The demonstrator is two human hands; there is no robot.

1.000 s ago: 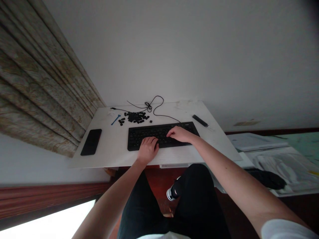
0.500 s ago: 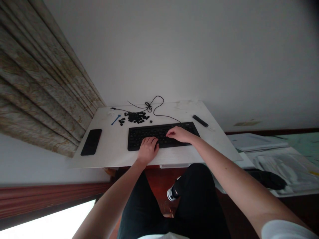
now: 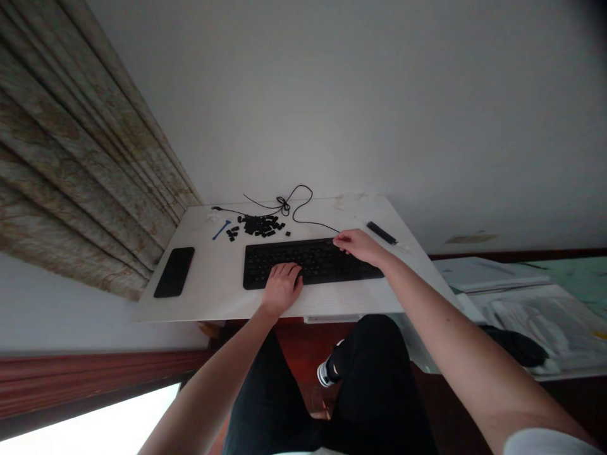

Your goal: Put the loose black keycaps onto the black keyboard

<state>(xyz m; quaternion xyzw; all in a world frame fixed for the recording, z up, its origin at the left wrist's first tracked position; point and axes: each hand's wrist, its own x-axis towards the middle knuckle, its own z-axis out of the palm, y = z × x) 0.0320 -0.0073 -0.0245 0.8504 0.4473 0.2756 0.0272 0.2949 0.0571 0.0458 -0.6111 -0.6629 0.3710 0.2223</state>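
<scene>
While my left hand rests, thumb apart, on the keyboard on the desk, my right hand curls at its far edge, grip unclear to me; loose keycaps lie heaped behind.

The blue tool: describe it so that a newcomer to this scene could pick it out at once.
Find the white table and, on it, the black keyboard. Beyond the keyboard's left end lies a heap of small black pieces; the blue tool is just left of them. Its slim shape and blue colour set it apart from the pieces.
</scene>
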